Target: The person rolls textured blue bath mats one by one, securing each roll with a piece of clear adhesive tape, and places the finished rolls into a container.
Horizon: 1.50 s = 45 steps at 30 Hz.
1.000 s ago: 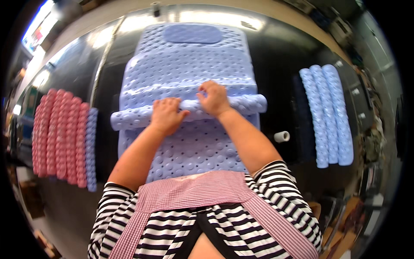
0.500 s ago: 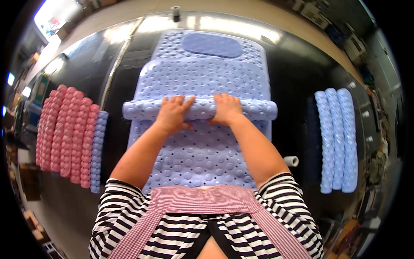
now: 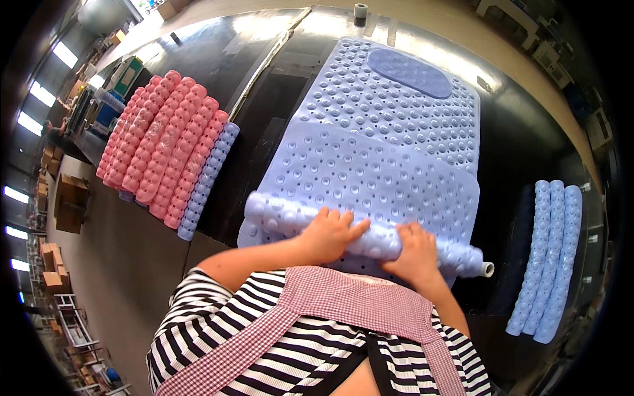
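Note:
A light blue bath mat with round suction cups is rolled at its near part into a thick roll (image 3: 380, 241) that lies crosswise close to my body. My left hand (image 3: 330, 234) curls over the roll left of its middle, fingers on top. Right of the middle, my right hand (image 3: 416, 254) grips the same roll, its thumb toward the near side. Beyond the roll, the mat's unrolled part (image 3: 370, 168) lies flat over another light blue mat (image 3: 337, 82), which bears a darker oval patch (image 3: 409, 72). The roll's near underside is partly hidden by my hands and apron.
Several pink rolled mats (image 3: 162, 138) and a blue roll (image 3: 208, 178) lie at the left on the dark table (image 3: 264, 105). Three light blue rolls (image 3: 545, 261) lie at the right. A small white tube (image 3: 487, 269) shows by the roll's right end; another small spool (image 3: 360, 13) stands at the far edge.
The roll and both my hands have come closer to my body, and more flat mat shows beyond them. The view has turned, so the roll now slants down to the right.

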### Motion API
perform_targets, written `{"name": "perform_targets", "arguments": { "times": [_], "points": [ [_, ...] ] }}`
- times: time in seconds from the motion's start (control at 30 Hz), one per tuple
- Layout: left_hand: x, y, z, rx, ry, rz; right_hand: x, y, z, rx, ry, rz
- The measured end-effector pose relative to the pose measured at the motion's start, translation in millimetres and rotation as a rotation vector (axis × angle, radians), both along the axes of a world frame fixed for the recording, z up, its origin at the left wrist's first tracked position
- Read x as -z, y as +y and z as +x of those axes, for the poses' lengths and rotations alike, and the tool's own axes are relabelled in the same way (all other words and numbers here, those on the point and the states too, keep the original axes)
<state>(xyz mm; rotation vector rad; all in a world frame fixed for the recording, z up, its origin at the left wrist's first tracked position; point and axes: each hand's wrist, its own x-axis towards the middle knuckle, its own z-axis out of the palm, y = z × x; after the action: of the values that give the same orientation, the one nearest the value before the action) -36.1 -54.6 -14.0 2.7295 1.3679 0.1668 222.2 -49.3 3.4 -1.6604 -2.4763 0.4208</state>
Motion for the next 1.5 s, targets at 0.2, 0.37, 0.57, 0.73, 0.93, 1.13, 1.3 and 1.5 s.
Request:
{"name": "perform_targets", "arguments": {
  "times": [0.2, 0.37, 0.57, 0.73, 0.93, 1.13, 1.3, 1.5],
  "points": [
    [-15, 27, 9, 0.011, 0.049, -0.403, 4, 2, 11, 0.024, 0.056, -0.06],
    [-23, 75, 3, 0.095, -0.021, -0.495, 15, 27, 21, -0.027, 0.322, 0.044],
    [-4, 125, 3, 0.198, -0.194, -0.653, 33, 29, 8, 0.045, 0.178, 0.211],
    [37, 181, -26, -0.498, -0.44, -0.517, 11, 34, 3, 0.018, 0.054, 0.093],
    [27, 249, -109, -1.207, -0.316, -0.166, 23, 42, 5, 0.019, 0.09, 0.134],
    [57, 259, -142, -1.098, -0.249, -0.33, 19, 47, 5, 0.012, 0.087, 0.045],
    [83, 258, -175, -1.061, -0.417, -0.325, 15, 50, 1, 0.017, 0.101, 0.015],
    [69, 253, -130, -1.104, -0.396, -0.176, 20, 45, 6, 0.044, 0.092, 0.056]
  ]
}}
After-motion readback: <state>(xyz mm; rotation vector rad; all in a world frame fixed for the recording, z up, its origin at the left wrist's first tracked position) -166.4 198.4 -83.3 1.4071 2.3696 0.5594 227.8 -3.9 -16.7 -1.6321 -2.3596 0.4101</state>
